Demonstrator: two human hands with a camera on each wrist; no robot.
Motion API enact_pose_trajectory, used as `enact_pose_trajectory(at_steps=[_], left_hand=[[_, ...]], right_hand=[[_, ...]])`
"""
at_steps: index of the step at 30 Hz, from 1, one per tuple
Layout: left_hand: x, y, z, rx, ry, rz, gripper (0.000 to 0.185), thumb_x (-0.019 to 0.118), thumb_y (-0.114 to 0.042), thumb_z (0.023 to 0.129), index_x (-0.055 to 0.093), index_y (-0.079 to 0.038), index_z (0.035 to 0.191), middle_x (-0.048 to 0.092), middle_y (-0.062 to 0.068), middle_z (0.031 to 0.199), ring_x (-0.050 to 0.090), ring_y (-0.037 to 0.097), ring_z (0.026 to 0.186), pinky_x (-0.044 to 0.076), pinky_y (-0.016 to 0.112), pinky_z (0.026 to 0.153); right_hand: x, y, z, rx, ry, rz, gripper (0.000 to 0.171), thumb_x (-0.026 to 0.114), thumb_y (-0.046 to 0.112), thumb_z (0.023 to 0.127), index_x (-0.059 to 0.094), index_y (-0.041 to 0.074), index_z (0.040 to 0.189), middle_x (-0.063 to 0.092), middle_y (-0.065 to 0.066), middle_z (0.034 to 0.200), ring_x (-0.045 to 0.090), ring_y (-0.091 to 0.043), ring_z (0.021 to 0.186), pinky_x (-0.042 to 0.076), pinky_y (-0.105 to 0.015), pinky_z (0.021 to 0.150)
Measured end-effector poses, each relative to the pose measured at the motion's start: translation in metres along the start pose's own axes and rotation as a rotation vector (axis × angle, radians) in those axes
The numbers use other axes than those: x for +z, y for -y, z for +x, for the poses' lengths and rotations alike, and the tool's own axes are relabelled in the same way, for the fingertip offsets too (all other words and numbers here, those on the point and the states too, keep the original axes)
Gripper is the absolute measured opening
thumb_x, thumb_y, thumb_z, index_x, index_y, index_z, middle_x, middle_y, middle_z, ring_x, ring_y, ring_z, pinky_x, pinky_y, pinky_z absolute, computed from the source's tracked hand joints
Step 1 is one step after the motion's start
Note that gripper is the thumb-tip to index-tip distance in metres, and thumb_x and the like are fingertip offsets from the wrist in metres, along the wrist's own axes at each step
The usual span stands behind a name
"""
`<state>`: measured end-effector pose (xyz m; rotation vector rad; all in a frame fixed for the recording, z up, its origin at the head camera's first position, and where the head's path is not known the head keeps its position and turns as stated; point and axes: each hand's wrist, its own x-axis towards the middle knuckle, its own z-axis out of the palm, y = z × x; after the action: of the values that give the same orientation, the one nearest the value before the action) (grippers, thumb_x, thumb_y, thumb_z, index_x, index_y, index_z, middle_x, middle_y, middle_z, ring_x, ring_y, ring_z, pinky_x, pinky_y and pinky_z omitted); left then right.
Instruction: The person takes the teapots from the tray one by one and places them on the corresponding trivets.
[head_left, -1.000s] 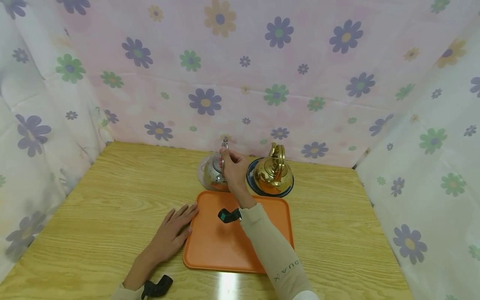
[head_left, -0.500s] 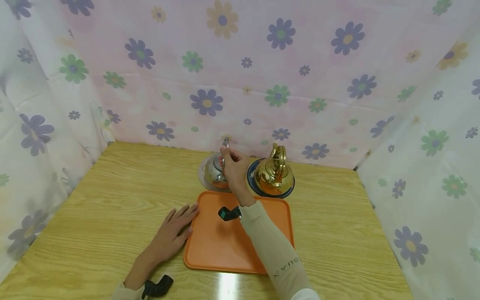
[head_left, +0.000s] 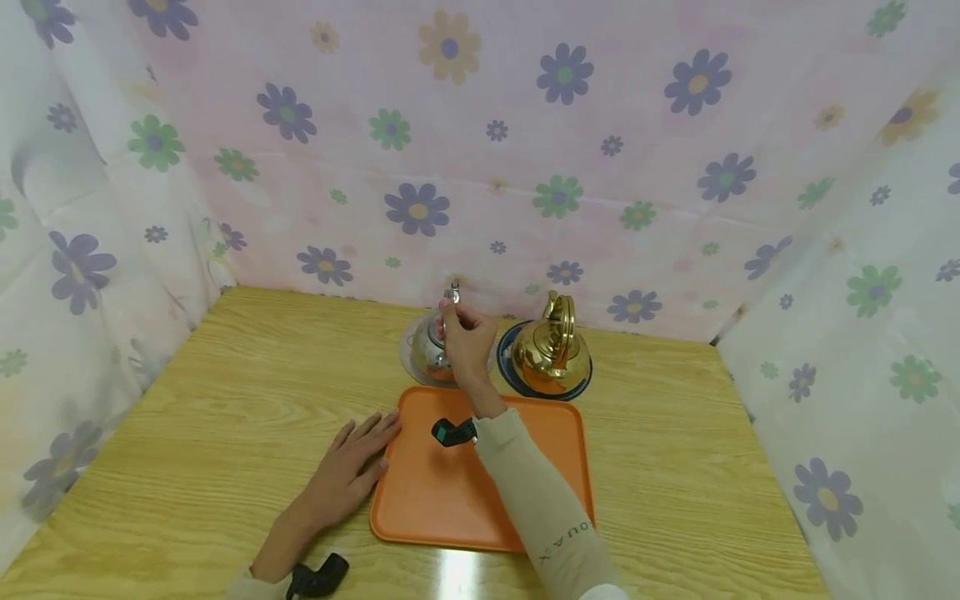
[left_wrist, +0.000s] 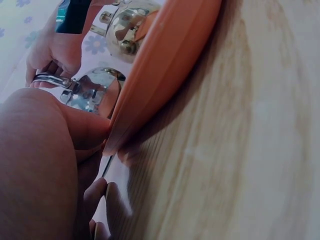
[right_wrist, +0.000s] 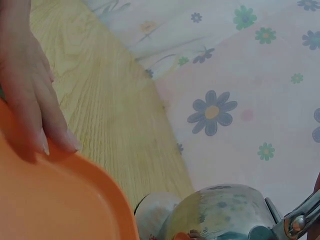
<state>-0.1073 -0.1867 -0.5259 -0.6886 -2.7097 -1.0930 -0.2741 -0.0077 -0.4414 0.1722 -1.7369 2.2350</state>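
Note:
My right hand (head_left: 471, 337) grips the upright handle of a silver teapot (head_left: 429, 354), thumb and fingers curled round it. The teapot is over a pale plate (head_left: 406, 354) at the back of the table; the hand covers part of its body. In the left wrist view the shiny handle (left_wrist: 52, 78) runs into the curled fingers. My left hand (head_left: 347, 471) lies flat at the left edge of an orange tray (head_left: 427, 508), with its fingers extended and the tips touching the rim. The tray lies in front of the teapot, under my right forearm.
A gold teapot (head_left: 536, 350) stands on a dark blue plate (head_left: 576, 392) right of the silver one. Flowered cloth (head_left: 480, 167) hangs behind and along both sides of the wooden table (head_left: 675, 467). A dark wrist camera (head_left: 452, 432) hangs over the tray.
The head view has shifted slightly, so everything sits a little lower and further right in it. Both hands keep their places, the right still on the silver teapot's handle.

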Motion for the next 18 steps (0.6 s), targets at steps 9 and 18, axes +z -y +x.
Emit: enact_pose_trajectory(at_steps=[9, 18], left_hand=[[0.0000, 0.0011, 0.0020, -0.023, 0.020, -0.014, 0.049, 0.055, -0.020, 0.105, 0.049, -0.008, 0.152, 0.043, 0.010, 0.160, 0.034, 0.043, 0.148, 0.014, 0.065, 0.118], [0.0013, 0.0016, 0.0003, -0.061, 0.034, -0.017, 0.049, 0.055, -0.021, 0.105, 0.050, -0.009, 0.152, 0.042, 0.008, 0.161, 0.033, 0.041, 0.149, 0.012, 0.065, 0.119]], right_hand=[[0.0024, 0.0027, -0.0009, 0.071, -0.039, 0.004, 0.029, 0.071, 0.022, 0.097, 0.079, -0.006, 0.095, 0.069, -0.036, 0.084, 0.064, -0.018, 0.057, 0.056, -0.021, 0.055], [0.0027, 0.0011, -0.0029, 0.100, -0.045, 0.013, 0.026, 0.072, 0.020, 0.097, 0.079, -0.005, 0.097, 0.071, -0.025, 0.077, 0.063, -0.012, 0.055, 0.056, -0.020, 0.055]])
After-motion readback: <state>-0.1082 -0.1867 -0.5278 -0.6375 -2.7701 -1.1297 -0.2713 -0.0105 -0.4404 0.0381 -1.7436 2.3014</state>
